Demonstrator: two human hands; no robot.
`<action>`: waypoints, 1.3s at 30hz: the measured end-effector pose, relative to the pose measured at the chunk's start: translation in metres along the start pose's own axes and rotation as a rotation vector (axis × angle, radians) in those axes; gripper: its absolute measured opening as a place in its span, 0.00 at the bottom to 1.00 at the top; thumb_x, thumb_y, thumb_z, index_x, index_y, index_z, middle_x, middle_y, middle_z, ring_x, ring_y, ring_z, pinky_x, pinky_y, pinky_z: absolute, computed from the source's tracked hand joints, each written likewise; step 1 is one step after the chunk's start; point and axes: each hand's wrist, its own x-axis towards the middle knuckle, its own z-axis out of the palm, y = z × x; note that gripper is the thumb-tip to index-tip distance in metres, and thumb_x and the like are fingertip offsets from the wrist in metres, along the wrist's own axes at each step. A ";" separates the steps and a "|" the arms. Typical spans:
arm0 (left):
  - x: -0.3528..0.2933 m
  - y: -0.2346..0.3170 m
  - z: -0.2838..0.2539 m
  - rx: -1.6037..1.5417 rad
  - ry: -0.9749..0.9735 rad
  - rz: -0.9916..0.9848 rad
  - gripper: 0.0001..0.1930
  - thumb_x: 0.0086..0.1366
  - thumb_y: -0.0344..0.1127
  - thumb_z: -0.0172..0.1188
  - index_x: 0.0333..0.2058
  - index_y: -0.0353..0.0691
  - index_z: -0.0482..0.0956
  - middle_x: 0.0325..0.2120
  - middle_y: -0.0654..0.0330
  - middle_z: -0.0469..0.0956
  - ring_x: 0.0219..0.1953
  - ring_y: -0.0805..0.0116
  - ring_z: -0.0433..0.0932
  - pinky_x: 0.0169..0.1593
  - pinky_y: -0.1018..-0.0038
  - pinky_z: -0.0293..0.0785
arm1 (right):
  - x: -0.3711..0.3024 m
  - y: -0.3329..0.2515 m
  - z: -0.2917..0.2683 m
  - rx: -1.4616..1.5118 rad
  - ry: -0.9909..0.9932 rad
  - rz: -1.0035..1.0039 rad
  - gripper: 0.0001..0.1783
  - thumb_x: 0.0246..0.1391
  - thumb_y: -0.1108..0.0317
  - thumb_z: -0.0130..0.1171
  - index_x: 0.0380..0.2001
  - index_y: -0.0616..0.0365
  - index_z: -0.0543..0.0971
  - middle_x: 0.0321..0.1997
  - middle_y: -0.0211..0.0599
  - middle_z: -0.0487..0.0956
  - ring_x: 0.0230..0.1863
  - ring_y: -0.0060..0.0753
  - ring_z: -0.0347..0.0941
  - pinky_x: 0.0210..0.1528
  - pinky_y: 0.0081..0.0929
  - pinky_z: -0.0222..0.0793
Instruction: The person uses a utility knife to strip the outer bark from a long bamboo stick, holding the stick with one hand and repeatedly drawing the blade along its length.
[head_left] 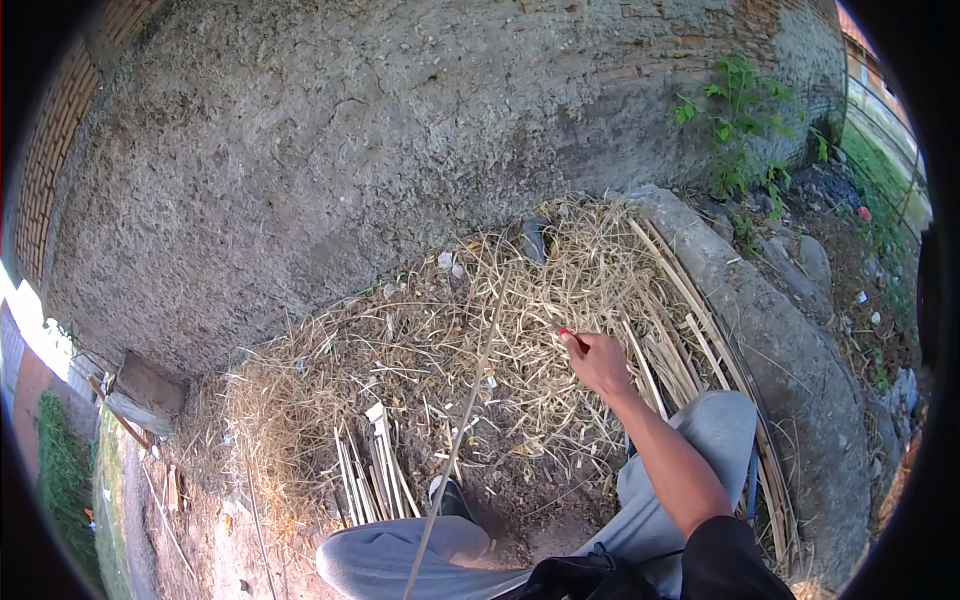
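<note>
My right hand (601,366) is out over the straw-like shavings, closed around a small knife (565,331). A bit of the knife's red handle shows at my thumb, and its short tip points up and left. My left hand is out of the picture. A long thin bamboo strip (466,410) rises from the lower edge between my knees, left of the knife and apart from it. What holds its lower end cannot be seen. Several split bamboo pieces (372,470) stand in a bundle beside my left knee.
Curled bamboo shavings (560,290) cover the ground up to a rough plastered wall (400,130). Longer bamboo slats (690,290) lie along a concrete ledge (790,350) on the right. A dark shoe (535,240) sits near the wall, and a green plant (738,120) grows beyond the ledge.
</note>
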 end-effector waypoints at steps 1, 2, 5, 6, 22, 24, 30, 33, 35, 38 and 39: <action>0.002 -0.006 0.000 -0.084 0.060 -0.050 0.16 0.75 0.39 0.49 0.43 0.29 0.79 0.11 0.75 0.57 0.12 0.86 0.53 0.17 0.79 0.44 | -0.005 0.007 0.008 0.036 -0.025 0.022 0.27 0.65 0.50 0.53 0.21 0.61 0.82 0.12 0.33 0.72 0.12 0.29 0.64 0.16 0.33 0.58; 0.008 -0.011 -0.001 -0.103 0.065 -0.028 0.17 0.75 0.39 0.49 0.44 0.28 0.78 0.11 0.74 0.58 0.12 0.86 0.53 0.16 0.80 0.45 | -0.009 0.010 0.014 0.078 -0.048 0.045 0.27 0.66 0.49 0.52 0.22 0.61 0.81 0.11 0.30 0.70 0.12 0.23 0.63 0.15 0.30 0.56; 0.025 -0.021 -0.002 -0.004 0.104 0.056 0.17 0.75 0.39 0.50 0.47 0.29 0.79 0.13 0.72 0.63 0.14 0.85 0.58 0.17 0.81 0.52 | -0.014 0.005 0.021 0.867 -0.231 0.495 0.27 0.65 0.46 0.53 0.29 0.63 0.80 0.14 0.27 0.68 0.11 0.18 0.59 0.14 0.25 0.55; 0.029 -0.028 0.000 -0.007 0.107 0.059 0.17 0.75 0.39 0.50 0.47 0.29 0.79 0.13 0.72 0.63 0.14 0.85 0.58 0.17 0.81 0.52 | -0.022 0.000 0.024 0.970 -0.246 0.508 0.28 0.64 0.43 0.53 0.33 0.63 0.80 0.16 0.26 0.68 0.11 0.15 0.58 0.14 0.22 0.54; 0.106 -0.043 0.014 0.426 0.317 0.531 0.14 0.62 0.31 0.67 0.45 0.31 0.82 0.24 0.58 0.83 0.24 0.79 0.77 0.28 0.77 0.73 | -0.045 -0.075 -0.009 1.285 -0.284 0.581 0.23 0.62 0.53 0.60 0.44 0.65 0.76 0.41 0.47 0.83 0.13 0.11 0.51 0.17 0.16 0.52; 0.109 -0.055 0.005 0.482 0.309 0.523 0.14 0.61 0.31 0.67 0.45 0.31 0.82 0.24 0.57 0.83 0.24 0.79 0.77 0.28 0.77 0.73 | -0.038 -0.076 -0.016 1.333 -0.246 0.597 0.22 0.63 0.53 0.59 0.44 0.64 0.76 0.41 0.47 0.83 0.13 0.10 0.51 0.17 0.16 0.53; 0.109 -0.023 -0.008 0.739 0.350 0.673 0.13 0.59 0.32 0.68 0.42 0.34 0.84 0.24 0.54 0.83 0.20 0.70 0.78 0.25 0.74 0.74 | -0.038 -0.071 -0.032 1.361 -0.252 0.578 0.18 0.64 0.54 0.58 0.42 0.60 0.79 0.39 0.42 0.84 0.14 0.10 0.55 0.17 0.15 0.54; 0.105 -0.007 -0.009 0.856 0.440 0.770 0.13 0.56 0.35 0.69 0.40 0.39 0.85 0.24 0.57 0.82 0.22 0.62 0.79 0.32 0.67 0.77 | -0.043 -0.078 -0.041 1.329 -0.281 0.550 0.19 0.63 0.53 0.59 0.43 0.59 0.80 0.37 0.40 0.84 0.14 0.10 0.56 0.17 0.15 0.54; 0.101 -0.005 -0.016 1.090 0.480 0.700 0.15 0.55 0.39 0.69 0.42 0.42 0.85 0.24 0.60 0.82 0.29 0.62 0.81 0.47 0.58 0.75 | -0.047 -0.079 -0.041 1.308 -0.283 0.539 0.19 0.63 0.53 0.59 0.43 0.59 0.80 0.36 0.40 0.84 0.14 0.10 0.56 0.17 0.15 0.54; 0.101 -0.002 -0.020 1.143 0.411 0.538 0.28 0.54 0.41 0.70 0.55 0.44 0.76 0.44 0.55 0.79 0.54 0.56 0.73 0.66 0.45 0.50 | -0.057 -0.075 -0.037 1.349 -0.328 0.554 0.17 0.62 0.55 0.61 0.42 0.60 0.81 0.36 0.43 0.84 0.14 0.10 0.58 0.16 0.14 0.53; 0.102 0.007 -0.016 1.176 0.432 0.577 0.33 0.53 0.40 0.70 0.59 0.44 0.72 0.54 0.53 0.75 0.62 0.54 0.67 0.69 0.42 0.42 | -0.059 -0.074 -0.036 1.347 -0.325 0.553 0.17 0.62 0.55 0.61 0.42 0.60 0.81 0.36 0.43 0.84 0.14 0.10 0.58 0.16 0.14 0.53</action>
